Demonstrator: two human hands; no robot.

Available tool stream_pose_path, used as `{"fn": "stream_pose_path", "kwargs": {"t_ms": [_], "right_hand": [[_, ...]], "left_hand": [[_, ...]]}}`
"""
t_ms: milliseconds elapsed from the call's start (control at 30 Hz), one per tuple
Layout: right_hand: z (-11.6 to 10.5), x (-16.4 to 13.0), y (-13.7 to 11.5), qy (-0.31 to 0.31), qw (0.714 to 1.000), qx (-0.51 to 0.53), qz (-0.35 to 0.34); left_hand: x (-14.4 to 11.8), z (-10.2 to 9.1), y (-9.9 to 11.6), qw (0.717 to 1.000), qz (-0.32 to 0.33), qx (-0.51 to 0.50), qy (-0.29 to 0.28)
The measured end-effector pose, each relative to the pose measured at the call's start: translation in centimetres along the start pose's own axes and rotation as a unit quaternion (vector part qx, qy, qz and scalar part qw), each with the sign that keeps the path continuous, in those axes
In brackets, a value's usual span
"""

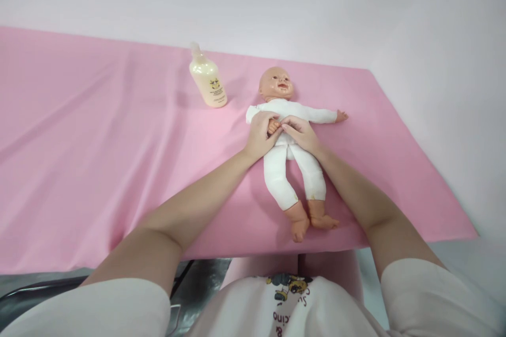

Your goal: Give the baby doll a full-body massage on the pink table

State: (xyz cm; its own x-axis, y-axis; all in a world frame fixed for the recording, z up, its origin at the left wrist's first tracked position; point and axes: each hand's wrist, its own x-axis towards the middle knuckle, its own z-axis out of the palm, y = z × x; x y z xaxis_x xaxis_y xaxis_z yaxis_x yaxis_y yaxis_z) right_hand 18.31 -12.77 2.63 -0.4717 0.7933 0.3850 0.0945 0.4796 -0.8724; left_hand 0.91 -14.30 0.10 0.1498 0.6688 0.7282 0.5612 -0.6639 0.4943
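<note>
A baby doll (282, 108) in a white body suit lies on its back, head toward the far side and feet toward me. Its arm on the left is bent across the belly, the little hand (273, 126) showing between my hands. My left hand (261, 131) is wrapped round that arm and hand. My right hand (301, 132) rests over the doll's belly, its fingertips pinched at the doll's small fingers and close to my left fingers. The doll's other arm (322, 115) stretches out to the right.
A pump bottle (209, 84) of pale yellow liquid stands left of the doll's head. A pink cloth (98, 131) with soft folds covers the table, whose near edge runs just before my body. Beyond it is a white wall (253, 5). A dark chair (43, 289) shows at the lower left.
</note>
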Motion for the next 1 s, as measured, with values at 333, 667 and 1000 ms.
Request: {"fn": "stream_pose_path", "kwargs": {"t_ms": [333,667,1000], "right_hand": [[0.2,0.0,-0.4,0.01,1.0,0.014,0.025],[0.1,0.0,0.0,0.01,1.0,0.008,0.015],[0.1,0.0,-0.2,0.01,1.0,-0.004,0.006]], "left_hand": [[-0.1,0.3,-0.9,0.999,-0.043,0.009,0.026],[0.2,0.3,-1.3,0.999,-0.04,-0.003,0.021],[0.2,-0.3,-0.5,1.0,-0.02,-0.003,0.007]]}}
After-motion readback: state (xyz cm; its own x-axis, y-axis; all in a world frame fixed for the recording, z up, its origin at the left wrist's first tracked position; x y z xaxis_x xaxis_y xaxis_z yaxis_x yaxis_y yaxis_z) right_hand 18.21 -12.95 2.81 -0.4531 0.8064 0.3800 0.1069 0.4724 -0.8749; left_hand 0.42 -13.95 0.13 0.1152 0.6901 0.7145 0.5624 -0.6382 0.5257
